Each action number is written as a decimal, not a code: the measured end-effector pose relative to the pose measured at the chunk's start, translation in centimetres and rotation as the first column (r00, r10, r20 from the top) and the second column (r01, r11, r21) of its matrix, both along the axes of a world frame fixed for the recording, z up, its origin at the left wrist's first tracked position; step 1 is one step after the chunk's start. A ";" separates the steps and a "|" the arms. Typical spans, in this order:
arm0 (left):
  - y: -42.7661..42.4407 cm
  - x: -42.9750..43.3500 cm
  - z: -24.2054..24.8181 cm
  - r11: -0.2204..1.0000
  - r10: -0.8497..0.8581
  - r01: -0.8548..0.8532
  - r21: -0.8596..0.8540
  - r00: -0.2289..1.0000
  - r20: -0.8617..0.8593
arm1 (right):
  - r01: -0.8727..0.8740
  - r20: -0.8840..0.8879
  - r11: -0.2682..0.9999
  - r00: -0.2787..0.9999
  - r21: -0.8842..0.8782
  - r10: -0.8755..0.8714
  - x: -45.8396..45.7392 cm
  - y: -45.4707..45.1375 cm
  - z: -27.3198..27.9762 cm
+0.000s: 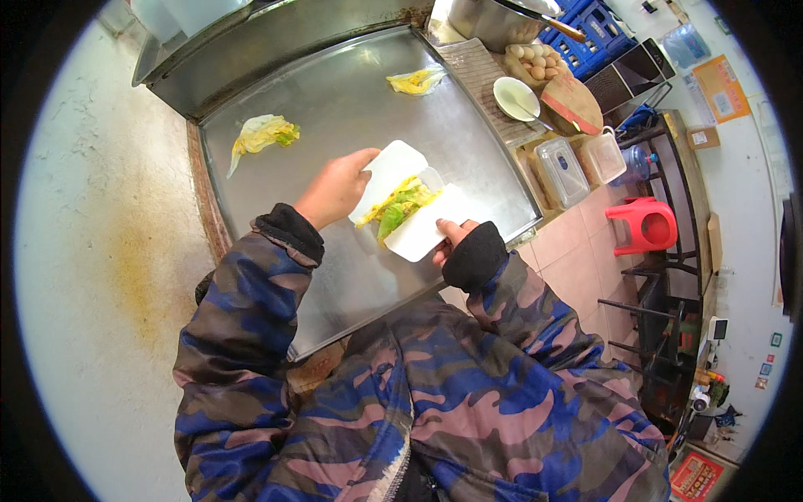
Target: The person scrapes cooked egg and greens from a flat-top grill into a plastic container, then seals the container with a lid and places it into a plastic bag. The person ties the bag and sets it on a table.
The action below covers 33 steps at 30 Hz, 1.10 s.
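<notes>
My left hand grips the edge of a white flat panel. In my right hand is the near edge of a second white panel. Whether the two panels are joined cannot be told. A clump of yellow and green leaves lies between them. All this is above a stainless steel worktop. One pale yellow leafy piece rests on the worktop at far left, and another yellow-and-white leafy piece lies near its back right corner.
A raised metal edge runs along the back. To the right are a white bowl with a utensil, eggs, a steel pot, a round board and a lidded plastic container. A red stool stands on the tiled floor.
</notes>
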<state>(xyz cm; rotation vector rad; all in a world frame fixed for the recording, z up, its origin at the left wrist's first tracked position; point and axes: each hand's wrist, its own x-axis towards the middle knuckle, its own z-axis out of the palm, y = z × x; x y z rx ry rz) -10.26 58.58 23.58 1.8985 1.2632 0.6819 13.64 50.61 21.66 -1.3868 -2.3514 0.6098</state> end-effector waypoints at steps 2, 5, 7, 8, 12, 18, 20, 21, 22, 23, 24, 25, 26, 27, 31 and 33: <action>0.7 0.0 -0.5 0.997 0.012 -0.010 -0.074 1.000 0.023 | -0.009 -0.008 1.000 1.000 0.016 0.009 0.3 0.2 0.1; 1.1 0.9 -1.6 1.000 -0.003 0.003 0.009 0.999 0.036 | -0.002 -0.032 0.999 0.999 -0.046 0.000 0.6 0.6 0.5; 1.1 1.8 -2.4 0.997 0.003 -0.002 -0.072 1.000 0.007 | 0.012 -0.137 0.983 0.990 -0.183 -0.037 0.4 0.8 0.8; 1.1 2.1 -2.7 0.992 0.009 -0.011 -0.128 1.000 -0.019 | -0.001 -0.094 0.991 0.996 -0.134 -0.011 0.2 1.0 0.9; 1.1 2.4 -3.3 0.983 0.004 -0.001 -0.184 1.000 0.016 | 0.095 -0.258 0.696 0.886 -0.712 -0.385 -1.6 1.6 0.4; 1.5 1.8 -1.9 0.995 0.026 -0.028 -0.092 0.999 -0.023 | 0.142 -0.130 0.724 0.943 -0.675 -0.307 -2.1 1.9 -1.1; 1.7 1.3 -1.0 0.993 0.077 -0.080 -0.086 0.996 -0.033 | 0.109 -0.060 0.840 0.984 -0.531 -0.165 -1.5 1.7 -1.1; 2.0 1.1 -0.6 0.995 0.067 -0.069 -0.070 0.997 -0.029 | 0.106 -0.049 0.852 0.987 -0.514 -0.152 -1.2 1.6 -0.9; 2.2 0.8 -0.2 0.996 0.059 -0.061 -0.068 0.998 -0.030 | 0.113 -0.065 0.836 0.983 -0.537 -0.174 -1.0 1.4 -0.7; 2.4 0.6 0.2 0.997 0.051 -0.053 -0.061 0.998 -0.033 | 0.079 -0.022 0.905 0.995 -0.417 -0.097 -0.9 1.3 -0.4; 2.4 0.5 0.3 0.997 0.041 -0.039 -0.068 0.999 0.026 | 0.055 -0.003 0.940 0.998 -0.337 -0.059 -0.9 1.2 -0.1; 2.3 0.6 0.4 0.996 0.019 -0.018 -0.093 1.000 0.006 | 0.031 0.002 0.957 0.999 -0.289 -0.032 -0.9 1.1 0.2; 2.3 0.6 0.3 0.996 0.003 -0.003 -0.094 1.000 0.003 | 0.065 -0.048 0.939 0.995 -0.339 -0.086 -0.9 1.0 0.5; 2.1 0.8 0.3 0.995 -0.012 0.012 -0.097 1.000 0.000 | 0.091 -0.112 0.902 0.982 -0.422 -0.151 -1.0 0.9 0.8; 1.6 1.5 -0.4 0.991 -0.057 0.053 -0.125 0.998 -0.025 | 0.153 -0.218 0.794 0.916 -0.588 -0.337 -0.9 0.6 1.2; 1.5 1.5 -0.5 0.990 -0.070 0.067 -0.125 0.997 -0.024 | 0.175 -0.214 0.682 0.869 -0.711 -0.446 -1.0 0.6 0.8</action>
